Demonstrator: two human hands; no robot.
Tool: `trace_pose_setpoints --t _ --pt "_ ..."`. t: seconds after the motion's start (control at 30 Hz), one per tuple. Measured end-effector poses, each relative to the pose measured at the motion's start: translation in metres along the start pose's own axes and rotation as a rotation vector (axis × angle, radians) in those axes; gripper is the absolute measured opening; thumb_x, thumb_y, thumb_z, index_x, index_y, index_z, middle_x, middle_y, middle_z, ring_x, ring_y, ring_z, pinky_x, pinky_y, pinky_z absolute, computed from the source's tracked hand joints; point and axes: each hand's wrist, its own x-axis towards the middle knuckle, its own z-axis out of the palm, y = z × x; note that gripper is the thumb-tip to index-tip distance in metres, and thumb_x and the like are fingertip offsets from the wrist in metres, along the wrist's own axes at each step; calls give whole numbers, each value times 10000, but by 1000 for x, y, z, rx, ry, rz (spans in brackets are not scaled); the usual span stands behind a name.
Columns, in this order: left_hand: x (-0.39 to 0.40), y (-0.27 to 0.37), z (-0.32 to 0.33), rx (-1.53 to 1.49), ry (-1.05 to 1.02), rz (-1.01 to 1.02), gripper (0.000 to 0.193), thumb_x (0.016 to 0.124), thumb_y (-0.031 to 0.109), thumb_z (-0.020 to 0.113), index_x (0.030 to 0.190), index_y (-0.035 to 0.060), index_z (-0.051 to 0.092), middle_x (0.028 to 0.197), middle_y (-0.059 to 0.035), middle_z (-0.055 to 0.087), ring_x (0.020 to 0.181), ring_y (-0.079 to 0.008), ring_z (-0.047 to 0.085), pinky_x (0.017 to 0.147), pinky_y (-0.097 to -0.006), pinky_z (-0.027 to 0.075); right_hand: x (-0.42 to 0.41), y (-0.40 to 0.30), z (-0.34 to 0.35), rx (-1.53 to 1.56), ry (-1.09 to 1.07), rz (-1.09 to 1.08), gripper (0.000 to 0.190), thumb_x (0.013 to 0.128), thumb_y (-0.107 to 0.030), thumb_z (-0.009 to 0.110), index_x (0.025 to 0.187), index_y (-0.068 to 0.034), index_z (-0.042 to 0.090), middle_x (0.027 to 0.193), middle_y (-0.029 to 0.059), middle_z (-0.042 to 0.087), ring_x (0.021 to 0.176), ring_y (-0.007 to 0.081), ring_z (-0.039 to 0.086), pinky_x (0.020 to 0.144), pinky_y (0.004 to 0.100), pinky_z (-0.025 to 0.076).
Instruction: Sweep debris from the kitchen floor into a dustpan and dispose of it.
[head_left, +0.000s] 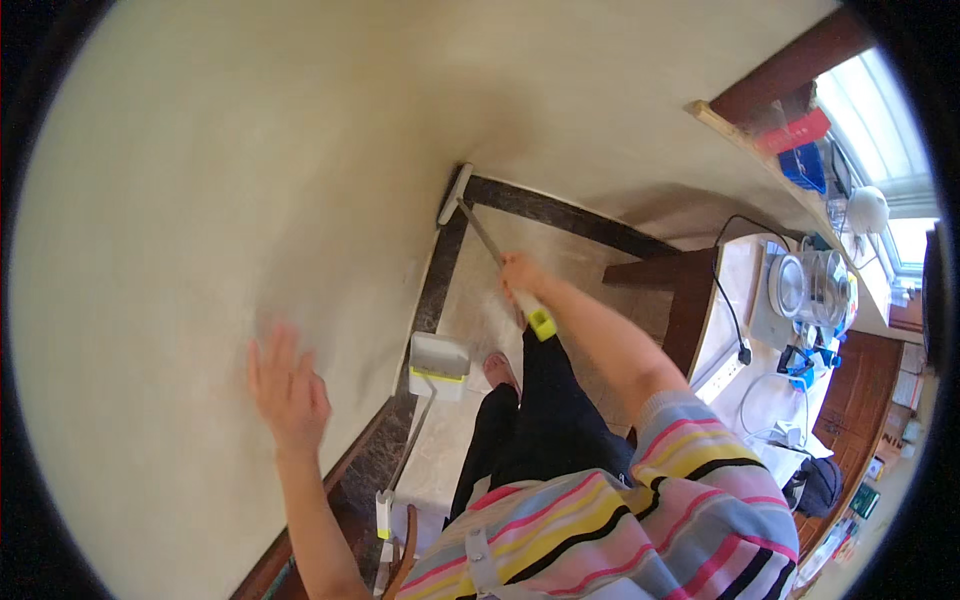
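Note:
My right hand (527, 276) grips the upper part of a broom handle (487, 236) that ends in a yellow-green cap. The white broom head (455, 196) sits in the room corner, along the left wall's dark baseboard. My left hand (289, 386) holds nothing, its fingers apart and slightly blurred. It is up at the pale wall (187, 225); whether the palm touches it I cannot tell. Below, by the baseboard, stands a white dustpan (441, 354) with a yellow-green strip. Its long handle (412, 442) reaches back toward my left side.
On the right, a table (701, 300) carries a power strip (720, 375), a clear glass container (814, 289) and cables. A window ledge (772, 161) with a blue basket (802, 166) juts out above. One sandalled foot (499, 370) is on the tiled floor (517, 225).

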Motion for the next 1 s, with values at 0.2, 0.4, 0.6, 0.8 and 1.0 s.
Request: trace_pose_setpoints --t 0.2,0.4,0.6,0.8,1.0 --pt "-117 50 -7 -120 -185 -273 285 672 -58 540 936 41 580 1193 -129 548 1147 -302 504 1031 -544 297 39 -58 -101 -239 -414 -51 417 780 -116 530 1167 38 510 633 123 609 517 208 606 505 320 498" --pt "-147 81 3 -232 -201 -417 278 671 -50 557 929 49 590 1179 -127 557 1140 -305 506 1036 -527 295 44 -59 -135 -760 -605 -320 255 764 -136 547 917 56 615 577 98 617 505 161 590 558 276 477" --pt "-184 88 -15 -168 -212 -609 247 696 -45 556 921 49 595 1149 -117 574 1131 -298 513 1028 -508 309 -58 -69 -123 -604 -592 -182 186 745 -101 574 880 3 651 547 89 578 498 163 569 504 292 459" --pt "-244 92 -38 95 -387 -891 300 764 125 618 1041 18 575 1146 -161 565 1104 -331 506 994 -508 325 -43 -57 -93 229 -179 227 457 761 6 548 1217 18 519 595 96 524 463 185 539 390 331 441" --pt "-304 104 -63 -16 -598 -1313 585 693 320 736 1142 -3 544 1104 -195 582 1017 -360 545 897 -459 408 -41 -41 -22 367 -169 208 453 776 -2 561 1224 19 501 581 93 521 425 188 518 380 338 443"
